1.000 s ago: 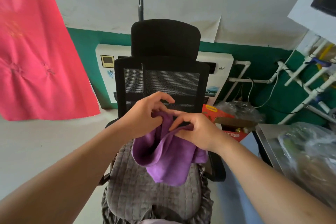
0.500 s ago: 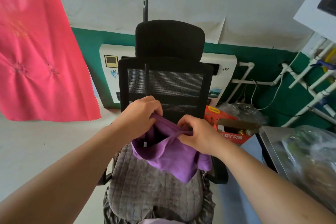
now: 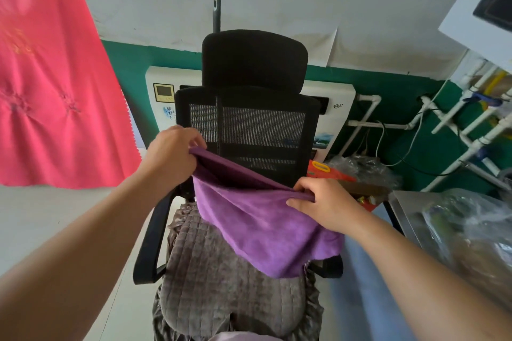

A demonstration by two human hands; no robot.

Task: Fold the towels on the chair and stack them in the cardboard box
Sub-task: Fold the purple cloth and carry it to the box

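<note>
A purple towel (image 3: 260, 224) hangs doubled over the seat of a black mesh office chair (image 3: 249, 124). My left hand (image 3: 170, 158) pinches its upper left corner, raised in front of the chair back. My right hand (image 3: 325, 202) grips the upper right corner, lower and to the right, so the top edge stretches taut between them and slopes down to the right. The towel's lower part drapes over the grey quilted seat cushion (image 3: 221, 291). A pale purple cloth (image 3: 238, 337) peeks in at the bottom edge. A cardboard box (image 3: 360, 188) shows partly behind my right hand.
A pink cloth (image 3: 50, 86) hangs at the left. A white appliance (image 3: 335, 108) stands behind the chair against the green wall. White pipes (image 3: 471, 130) run at the right. A metal table (image 3: 410, 207) with plastic bags (image 3: 471, 232) is at the right.
My hands have moved apart: the left up and left, the right down and right. The bunched towel has been pulled out into a taut top edge.
</note>
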